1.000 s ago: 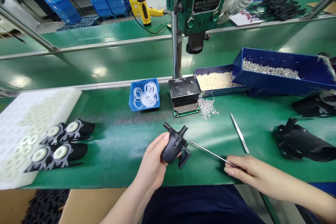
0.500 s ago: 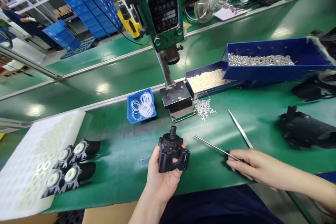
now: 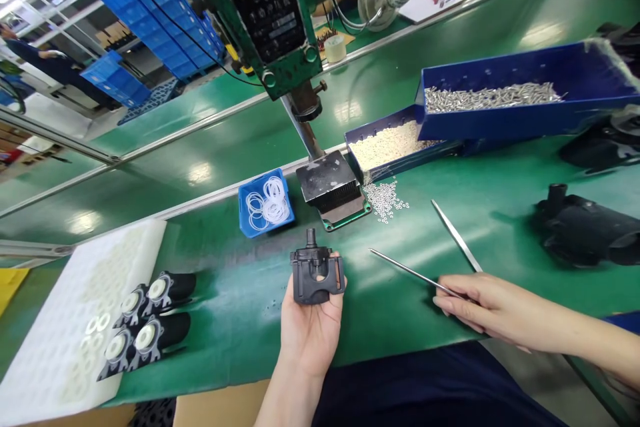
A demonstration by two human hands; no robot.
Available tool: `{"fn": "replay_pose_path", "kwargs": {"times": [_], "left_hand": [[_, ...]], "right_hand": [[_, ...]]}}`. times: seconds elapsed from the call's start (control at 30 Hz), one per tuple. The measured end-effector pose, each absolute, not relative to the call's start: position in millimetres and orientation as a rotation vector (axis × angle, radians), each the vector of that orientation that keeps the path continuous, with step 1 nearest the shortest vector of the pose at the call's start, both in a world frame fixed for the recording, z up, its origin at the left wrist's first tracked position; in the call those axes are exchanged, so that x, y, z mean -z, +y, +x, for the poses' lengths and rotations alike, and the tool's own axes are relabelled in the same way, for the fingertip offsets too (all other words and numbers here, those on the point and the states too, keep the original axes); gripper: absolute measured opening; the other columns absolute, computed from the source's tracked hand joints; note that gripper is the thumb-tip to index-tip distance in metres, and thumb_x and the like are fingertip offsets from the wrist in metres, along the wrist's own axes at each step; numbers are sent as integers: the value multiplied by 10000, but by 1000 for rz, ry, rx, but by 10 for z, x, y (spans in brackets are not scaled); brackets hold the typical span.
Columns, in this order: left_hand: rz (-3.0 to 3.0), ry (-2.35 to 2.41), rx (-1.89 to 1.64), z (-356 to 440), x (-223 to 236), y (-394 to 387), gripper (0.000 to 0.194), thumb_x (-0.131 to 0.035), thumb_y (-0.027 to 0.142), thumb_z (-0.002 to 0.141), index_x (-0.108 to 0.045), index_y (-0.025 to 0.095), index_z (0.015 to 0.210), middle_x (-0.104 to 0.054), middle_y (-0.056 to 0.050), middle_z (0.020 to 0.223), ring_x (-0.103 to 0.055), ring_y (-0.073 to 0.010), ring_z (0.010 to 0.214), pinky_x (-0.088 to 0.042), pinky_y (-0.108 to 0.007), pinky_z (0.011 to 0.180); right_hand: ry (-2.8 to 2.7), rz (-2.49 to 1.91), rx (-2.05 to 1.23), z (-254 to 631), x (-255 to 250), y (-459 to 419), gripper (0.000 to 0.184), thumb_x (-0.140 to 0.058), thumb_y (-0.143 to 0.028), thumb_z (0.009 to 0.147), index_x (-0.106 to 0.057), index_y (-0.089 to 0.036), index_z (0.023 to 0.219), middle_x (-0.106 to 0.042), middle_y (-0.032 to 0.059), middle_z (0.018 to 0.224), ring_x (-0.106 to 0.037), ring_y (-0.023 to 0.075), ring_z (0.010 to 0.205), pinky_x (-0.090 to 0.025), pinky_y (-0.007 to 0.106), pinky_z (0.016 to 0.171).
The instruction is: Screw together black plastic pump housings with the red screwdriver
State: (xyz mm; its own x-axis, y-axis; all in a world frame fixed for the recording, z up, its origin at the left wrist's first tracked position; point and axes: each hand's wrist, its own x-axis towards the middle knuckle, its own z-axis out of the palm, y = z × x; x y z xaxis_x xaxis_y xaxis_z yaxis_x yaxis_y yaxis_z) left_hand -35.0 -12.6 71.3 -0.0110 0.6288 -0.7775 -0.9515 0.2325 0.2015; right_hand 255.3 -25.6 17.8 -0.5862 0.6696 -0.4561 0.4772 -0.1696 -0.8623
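Observation:
My left hand (image 3: 313, 333) is closed round a black plastic housing (image 3: 316, 273), whose short spout points up and whose open bracket side faces me. In my right hand (image 3: 485, 310) a thin metal rod with a pointed tip (image 3: 405, 268) is pinched between thumb and fingers, its tip toward the housing. A flat metal tweezer-like tool (image 3: 456, 235) lies just beyond the right hand; its near end is hidden by the fingers. Small white rings (image 3: 384, 200) are scattered on the green bench ahead of the rod.
A green press (image 3: 270, 20) stands over a black block (image 3: 327, 180). Around it are a blue tray of clear rings (image 3: 243, 210), a bin of cream pieces (image 3: 357, 170) and a bin of metal pins (image 3: 500, 117). Black parts (image 3: 170, 290) sit by a white board (image 3: 45, 333); another housing (image 3: 585, 227) lies right.
The housing in my left hand has been turned, so its bracket side now faces me more squarely, and it is tilted differently. My right hand keeps its hold on the rod. The view has shifted slightly.

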Motion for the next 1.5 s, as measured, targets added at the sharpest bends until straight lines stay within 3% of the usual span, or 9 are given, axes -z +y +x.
{"fn": "replay_pose_path", "kwargs": {"times": [0.43, 0.67, 0.83, 0.9, 0.97, 1.07, 1.2, 1.37, 1.5], "left_hand": [[-301, 846, -1262, -374, -669, -164, 293, -450, 218, 969, -671, 156, 1151, -718, -158, 1090, -715, -222, 1000, -631, -329, 790], [-1, 741, -1203, -485, -603, -283, 196, -604, 144, 872, -636, 239, 1040, -624, -33, 969, -641, -58, 753, -522, -74, 591], [85, 756, -1177, -468, -652, -288, 43, -587, 217, 933, -617, 247, 931, -515, 18, 841, -510, -6, 564, -394, -7, 456], [85, 762, -1165, -454, -654, -278, 38, -628, 271, 915, -624, 233, 916, -517, 9, 840, -504, -22, 573, -388, -24, 438], [184, 826, -1175, -444, -641, -267, 199, -686, 402, 870, -647, 218, 936, -560, -25, 888, -556, -72, 660, -449, -85, 474], [598, 1020, -1248, -426, -626, -251, 418, -790, 511, 751, -675, 223, 1031, -609, -59, 1021, -607, -167, 844, -541, -221, 667], [1312, 1205, -1366, -373, -698, -232, 405, -884, 380, 674, -687, 266, 1009, -597, -33, 1044, -579, -203, 965, -491, -290, 860], [1919, 1214, -1364, -357, -800, -157, 493, -871, 228, 688, -618, 254, 1110, -617, -55, 1037, -621, -237, 971, -528, -397, 884], [2083, 1325, -1277, -340, -820, -125, 435, -835, 302, 733, -602, 231, 1094, -634, -67, 1060, -650, -242, 988, -562, -396, 875]], "right_hand": [[-1848, -1346, -1935, 2557, -207, -239, 452, -436, -588, 1001, -448, -194, 779, -420, -57, 601, -352, 72, 513, -295, 220, 526], [-1907, -1322, -1862, 2570, -136, -247, 460, -412, -583, 1010, -434, -196, 763, -420, -42, 633, -374, 93, 574, -302, 242, 566], [-1871, -1299, -1876, 2580, -102, -247, 441, -428, -561, 1009, -415, -200, 756, -413, -41, 637, -367, 97, 570, -296, 246, 561], [-1876, -1294, -1859, 2569, -106, -258, 428, -443, -540, 1007, -400, -202, 748, -395, -44, 624, -355, 98, 563, -293, 247, 557], [-1912, -1316, -1782, 2545, -125, -280, 397, -454, -521, 1006, -425, -204, 768, -404, -41, 639, -375, 105, 582, -312, 246, 569], [-1991, -1402, -1575, 2496, -177, -316, 296, -435, -504, 1015, -533, -226, 989, -530, -12, 764, -494, 137, 675, -397, 261, 640], [-2087, -1470, -1167, 2415, -217, -301, 310, -379, -399, 1042, -458, -258, 1307, -620, 56, 1061, -631, 183, 842, -488, 320, 750], [-2265, -1350, -676, 2275, -59, -185, 299, -335, -221, 1036, -472, -191, 1300, -585, 96, 1081, -630, 211, 909, -544, 365, 771], [-2313, -1359, -375, 2196, -128, -158, 291, -411, -225, 1023, -526, -149, 1279, -590, 143, 1125, -595, 272, 1007, -542, 456, 866]]}}
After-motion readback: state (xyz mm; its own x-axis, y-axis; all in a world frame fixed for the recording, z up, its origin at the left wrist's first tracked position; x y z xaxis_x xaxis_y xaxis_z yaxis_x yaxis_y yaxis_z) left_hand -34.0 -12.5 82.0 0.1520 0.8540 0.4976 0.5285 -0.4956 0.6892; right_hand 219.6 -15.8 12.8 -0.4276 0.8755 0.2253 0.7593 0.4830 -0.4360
